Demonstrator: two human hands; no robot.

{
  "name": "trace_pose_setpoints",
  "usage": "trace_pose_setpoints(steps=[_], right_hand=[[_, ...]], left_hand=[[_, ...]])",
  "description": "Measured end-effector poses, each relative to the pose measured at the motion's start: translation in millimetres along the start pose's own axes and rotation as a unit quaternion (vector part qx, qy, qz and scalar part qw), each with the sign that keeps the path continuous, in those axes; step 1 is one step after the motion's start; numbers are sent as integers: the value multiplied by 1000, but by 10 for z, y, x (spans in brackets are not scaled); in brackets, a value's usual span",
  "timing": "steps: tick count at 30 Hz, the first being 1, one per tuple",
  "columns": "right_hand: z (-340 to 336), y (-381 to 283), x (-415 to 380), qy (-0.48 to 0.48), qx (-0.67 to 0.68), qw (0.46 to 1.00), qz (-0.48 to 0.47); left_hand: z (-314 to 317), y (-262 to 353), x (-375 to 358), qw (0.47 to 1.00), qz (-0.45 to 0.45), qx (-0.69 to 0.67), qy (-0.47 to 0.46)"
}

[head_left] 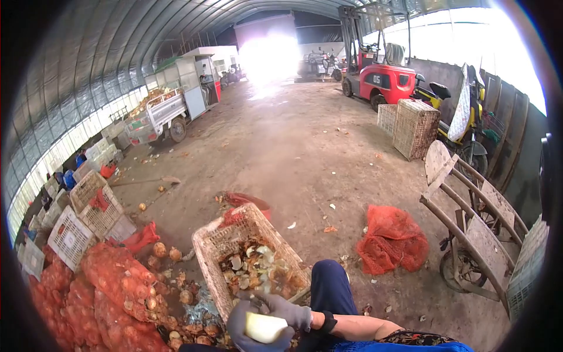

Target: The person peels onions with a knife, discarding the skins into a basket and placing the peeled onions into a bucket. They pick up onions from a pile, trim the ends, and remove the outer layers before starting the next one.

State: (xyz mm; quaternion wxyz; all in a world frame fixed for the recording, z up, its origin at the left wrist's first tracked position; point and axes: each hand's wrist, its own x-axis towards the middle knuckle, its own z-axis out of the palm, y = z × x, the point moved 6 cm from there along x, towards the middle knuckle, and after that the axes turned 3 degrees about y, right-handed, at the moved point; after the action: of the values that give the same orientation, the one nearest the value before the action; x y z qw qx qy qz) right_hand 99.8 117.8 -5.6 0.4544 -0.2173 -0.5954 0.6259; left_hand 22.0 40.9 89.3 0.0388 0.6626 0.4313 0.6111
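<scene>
Far left, red mesh sacks packed with brown-skinned onions (111,287) slump on the bare brown floor (305,152), with off-white slotted plastic crates (70,234) behind them. Loose brown onions (186,296) lie between the sacks and a dirty beige perforated plastic crate (210,258). That crate sits aslant, far edge up and to the left, near edge by the person; dry skins and pale onion scraps (258,267) cover its bottom.

At the crate's near edge, left hand in a grey work glove (239,324): closed round a peeled, pale yellow-white onion (265,328), palm on its left, fingers wrapped beneath. Onion is in that grip, just on the person's side of the crate's near edge; long axis roughly left-right in view, right end dipping slightly.

Right hand in a grey work glove (288,312) comes in from the right, black band (329,322) at the wrist. Fingers bent, just above the onion's upper side; onion lies below and slightly left of it. Left hand is nearer, in contact. Cannot tell whether the right grips anything; small dark shape at its fingertips unclear.

Right: dark-trousered knee (333,284) beside the crate's right edge, then a crumpled red mesh sack (392,240) on the floor.
</scene>
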Motion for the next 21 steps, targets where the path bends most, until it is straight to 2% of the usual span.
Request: trace_pose_setpoints(steps=[2,3,4,5,6,7,8,10,12,13,14,15,16,17,18,19,20,21], right_hand=[[-138,140,-25,97,-252,963,1],[-195,197,-15,141,-314,935,82],[-152,-145,-39,174,-287,940,65],[-190,-150,22,145,-262,953,30],[-200,-279,37,158,-282,946,-26],[-297,-145,108,140,-290,947,9],[-368,-63,165,107,-209,972,-1],[-465,-233,348,156,-391,906,-38],[-522,-220,448,115,-450,883,59],[-502,-270,424,131,-483,859,108],[-426,-314,405,128,-481,861,109],[-263,-306,354,98,-237,963,89],[-101,-335,309,67,24,996,62],[54,-367,297,52,128,990,40],[99,-330,273,58,129,989,40],[131,-251,258,58,79,992,73],[128,-177,244,58,29,992,105],[69,-107,233,77,10,990,119]], left_hand=[[42,-365,-117,968,-146,-198,50],[66,-554,-146,921,-234,-300,83],[61,-755,-143,856,-319,-387,125],[9,-972,-189,768,-401,-477,147],[-27,-1132,-263,663,-467,-556,182],[-43,-1226,-274,641,-487,-556,206],[-94,-1312,-287,620,-502,-558,229],[-39,-1328,-270,531,-507,-622,272],[-66,-1414,-309,551,-480,-614,300],[-57,-1424,-290,563,-469,-614,295],[-53,-1363,-239,564,-470,-611,297],[-10,-1225,-168,553,-461,-646,254],[38,-1126,-115,541,-450,-680,208],[26,-1242,-200,593,-465,-614,234],[91,-1268,-259,592,-470,-613,230],[43,-1264,-253,719,-437,-480,246],[-38,-1205,-217,822,-388,-332,252],[-36,-1012,-148,815,-299,-475,141]])
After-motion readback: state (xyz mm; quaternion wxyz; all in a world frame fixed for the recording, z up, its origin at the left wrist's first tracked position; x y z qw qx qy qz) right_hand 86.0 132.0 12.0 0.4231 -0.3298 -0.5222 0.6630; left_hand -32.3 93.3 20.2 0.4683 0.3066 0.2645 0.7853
